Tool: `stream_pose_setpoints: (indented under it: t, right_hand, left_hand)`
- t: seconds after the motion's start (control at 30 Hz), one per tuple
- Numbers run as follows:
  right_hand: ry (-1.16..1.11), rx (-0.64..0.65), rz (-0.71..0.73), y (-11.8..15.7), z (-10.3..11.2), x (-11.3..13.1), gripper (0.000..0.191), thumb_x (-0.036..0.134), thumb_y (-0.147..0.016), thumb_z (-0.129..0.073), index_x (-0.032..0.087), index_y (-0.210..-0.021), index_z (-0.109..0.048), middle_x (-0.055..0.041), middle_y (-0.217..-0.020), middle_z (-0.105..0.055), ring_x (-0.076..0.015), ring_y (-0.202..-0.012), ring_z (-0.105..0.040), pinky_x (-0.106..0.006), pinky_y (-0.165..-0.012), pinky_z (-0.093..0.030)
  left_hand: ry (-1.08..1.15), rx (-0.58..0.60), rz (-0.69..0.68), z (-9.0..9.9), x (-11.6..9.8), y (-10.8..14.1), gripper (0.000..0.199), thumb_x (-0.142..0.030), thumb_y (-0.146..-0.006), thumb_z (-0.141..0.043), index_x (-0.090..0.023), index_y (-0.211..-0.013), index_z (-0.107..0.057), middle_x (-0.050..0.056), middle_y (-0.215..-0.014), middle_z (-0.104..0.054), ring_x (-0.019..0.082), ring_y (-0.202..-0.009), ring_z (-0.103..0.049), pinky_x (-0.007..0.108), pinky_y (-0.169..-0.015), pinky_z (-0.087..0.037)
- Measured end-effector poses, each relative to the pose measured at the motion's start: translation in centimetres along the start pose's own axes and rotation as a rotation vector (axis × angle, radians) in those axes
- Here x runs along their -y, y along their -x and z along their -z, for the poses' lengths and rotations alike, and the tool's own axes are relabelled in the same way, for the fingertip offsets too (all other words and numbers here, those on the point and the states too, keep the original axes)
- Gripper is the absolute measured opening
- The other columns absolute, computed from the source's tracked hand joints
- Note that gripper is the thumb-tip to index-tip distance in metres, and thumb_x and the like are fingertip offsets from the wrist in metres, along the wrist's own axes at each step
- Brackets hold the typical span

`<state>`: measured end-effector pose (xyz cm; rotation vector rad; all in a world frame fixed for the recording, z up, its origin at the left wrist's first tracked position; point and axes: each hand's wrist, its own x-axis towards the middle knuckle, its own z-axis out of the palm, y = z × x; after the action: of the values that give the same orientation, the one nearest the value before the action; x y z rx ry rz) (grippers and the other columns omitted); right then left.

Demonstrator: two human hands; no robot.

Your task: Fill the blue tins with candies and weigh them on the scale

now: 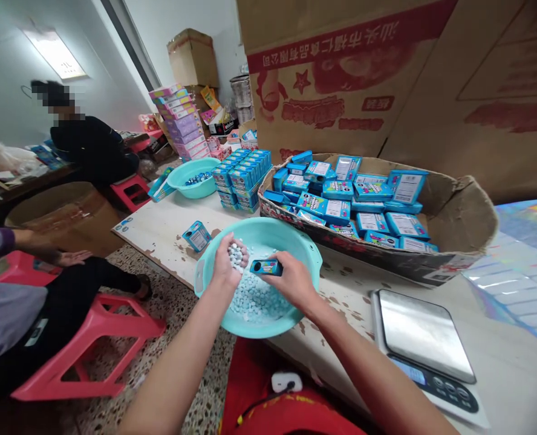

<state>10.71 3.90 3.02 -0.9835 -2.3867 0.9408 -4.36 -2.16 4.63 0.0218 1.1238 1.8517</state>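
Above a turquoise plastic basin point(263, 331), my left hand point(224, 261) is cupped palm up around a heap of small pale candies point(237, 255). My right hand point(296, 279) grips a small blue candy box point(266, 267) by its right end, close to the left fingers. A dark round hole shows on the box's side facing me. Loose pale blue and white candies point(257, 299) cover the basin's bottom below both hands. Left of the basin, another blue box point(196, 236) stands on the table.
A torn carton point(459, 235) of blue boxes stands behind the basin, beside stacked blue boxes point(244, 175) and a second basin point(193, 192). At right sits a digital scale point(425, 332). Two people are at left, one near a red stool point(91, 344).
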Motion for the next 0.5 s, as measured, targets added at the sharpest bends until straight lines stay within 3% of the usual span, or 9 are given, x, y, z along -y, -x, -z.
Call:
stream_pose_setpoints:
  t: [0.13, 0.27, 0.5]
  right_hand:
    - [-0.022, -0.004, 0.037, 0.3, 0.0, 1.5, 0.028, 0.033, -0.070, -0.074, 0.023, -0.094, -0.064, -0.0021, -0.091, -0.066, -0.0211, -0.083, -0.061, -0.029, -0.069, -0.041]
    - [-0.056, -0.009, 0.025, 0.2, 0.4, 2.0, 0.028, 0.033, -0.069, -0.076, 0.022, -0.093, -0.065, -0.0022, -0.090, -0.066, -0.0208, -0.083, -0.061, -0.029, -0.070, -0.041]
    - [-0.123, 0.026, 0.005, 0.2, 0.8, 2.3, 0.030, 0.029, -0.067, -0.077, 0.022, -0.093, -0.065, -0.0020, -0.091, -0.066, -0.0206, -0.084, -0.061, -0.030, -0.074, -0.043]
  left_hand:
    - [0.027, -0.081, -0.183, -1.9, 0.7, 0.4, 0.033, -0.035, -0.066, -0.069, -0.018, -0.059, -0.042, -0.005, -0.049, -0.050, 0.010, -0.047, -0.053, 0.022, -0.051, -0.047]
    - [-0.031, -0.072, -0.305, -2.2, 0.7, 0.7, 0.034, -0.039, -0.070, -0.069, -0.018, -0.061, -0.045, -0.006, -0.048, -0.048, 0.010, -0.047, -0.053, 0.024, -0.057, -0.048]
    - [-0.114, -0.042, -0.347, -2.2, 0.5, 0.9, 0.036, -0.046, -0.073, -0.068, -0.017, -0.064, -0.049, -0.003, -0.051, -0.051, 0.012, -0.048, -0.056, 0.026, -0.054, -0.048]
